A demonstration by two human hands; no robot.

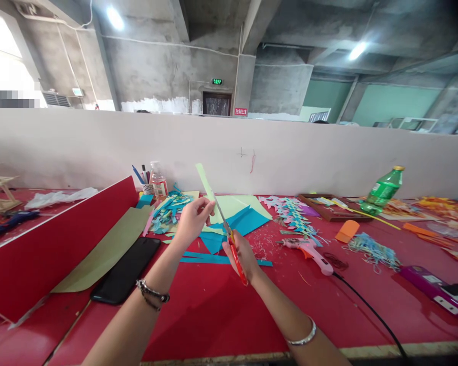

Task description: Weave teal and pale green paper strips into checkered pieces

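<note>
Pinched in the fingers of my left hand [194, 218] is a narrow strip of pale green paper [204, 179], which sticks up and away from me. My right hand [245, 252] grips red-handled scissors [236, 258]. Their metal blades point up and left and meet the strip beside my left fingertips; whether the blades are parted is hard to tell. Beneath both hands lie blue paper pieces [248, 220], a pale green sheet [229, 204] and blue strips [213, 258].
A pink glue gun [309, 250] with a black cord lies at right, near a purple power strip [435, 290] and a green bottle [383, 190]. At left are a black phone [125, 269], a red divider [68, 244] and a heap of paper scraps [170, 213]. A white partition [198, 140] stands behind.
</note>
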